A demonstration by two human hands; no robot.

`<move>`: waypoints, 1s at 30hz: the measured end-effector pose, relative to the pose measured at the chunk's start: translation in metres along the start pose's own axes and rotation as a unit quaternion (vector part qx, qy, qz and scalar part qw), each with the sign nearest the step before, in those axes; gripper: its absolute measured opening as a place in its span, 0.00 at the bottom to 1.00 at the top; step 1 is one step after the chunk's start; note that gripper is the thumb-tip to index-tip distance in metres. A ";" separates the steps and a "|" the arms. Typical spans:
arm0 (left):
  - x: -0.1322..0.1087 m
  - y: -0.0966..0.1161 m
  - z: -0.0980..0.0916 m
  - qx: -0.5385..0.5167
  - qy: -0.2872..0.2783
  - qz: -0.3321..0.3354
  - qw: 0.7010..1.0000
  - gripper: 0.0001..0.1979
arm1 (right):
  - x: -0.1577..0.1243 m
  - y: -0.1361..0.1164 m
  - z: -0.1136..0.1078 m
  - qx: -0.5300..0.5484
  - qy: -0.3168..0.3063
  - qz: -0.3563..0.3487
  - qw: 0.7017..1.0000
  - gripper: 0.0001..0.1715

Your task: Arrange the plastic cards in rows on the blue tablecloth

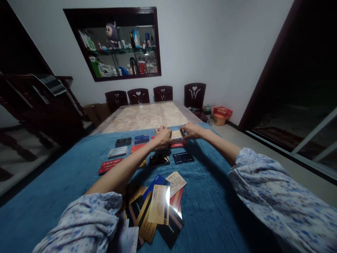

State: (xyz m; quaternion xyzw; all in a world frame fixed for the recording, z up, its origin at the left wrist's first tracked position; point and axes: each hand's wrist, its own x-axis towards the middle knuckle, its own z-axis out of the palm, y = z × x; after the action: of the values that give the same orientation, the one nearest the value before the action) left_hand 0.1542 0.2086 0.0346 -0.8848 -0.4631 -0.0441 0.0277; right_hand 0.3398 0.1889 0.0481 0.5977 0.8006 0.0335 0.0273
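Observation:
My left hand (163,134) and my right hand (192,130) are at the far row of cards. Between them is a pale yellowish card (177,134), pinched at its left and right edges, just above a red card stack (178,144). My left hand partly hides another red stack beside it. Nearer lie a black card stack (159,160) and a dark blue stack (183,157). To the left are a dark stack (123,141), a blue stack (141,139), a white stack (117,151) and a red stack (110,166). A loose fanned pile of mixed cards (159,203) lies closest to me.
A blue cloth (207,207) covers the near part of the marble-patterned table (147,116). Dark wooden chairs (195,95) stand around the far end. Behind is a wall cabinet (123,45); an orange bucket (219,119) sits on the floor at right.

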 end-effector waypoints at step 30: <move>0.059 -0.015 0.033 0.004 -0.101 -0.049 0.994 0.11 | 0.061 0.015 0.040 0.038 -0.067 0.013 0.997 0.23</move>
State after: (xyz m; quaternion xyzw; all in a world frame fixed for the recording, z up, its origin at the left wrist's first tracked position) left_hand 0.1767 0.2686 0.0084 -0.8606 -0.5069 0.0461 -0.0174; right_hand 0.3407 0.2523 0.0094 0.6092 0.7901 -0.0366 0.0579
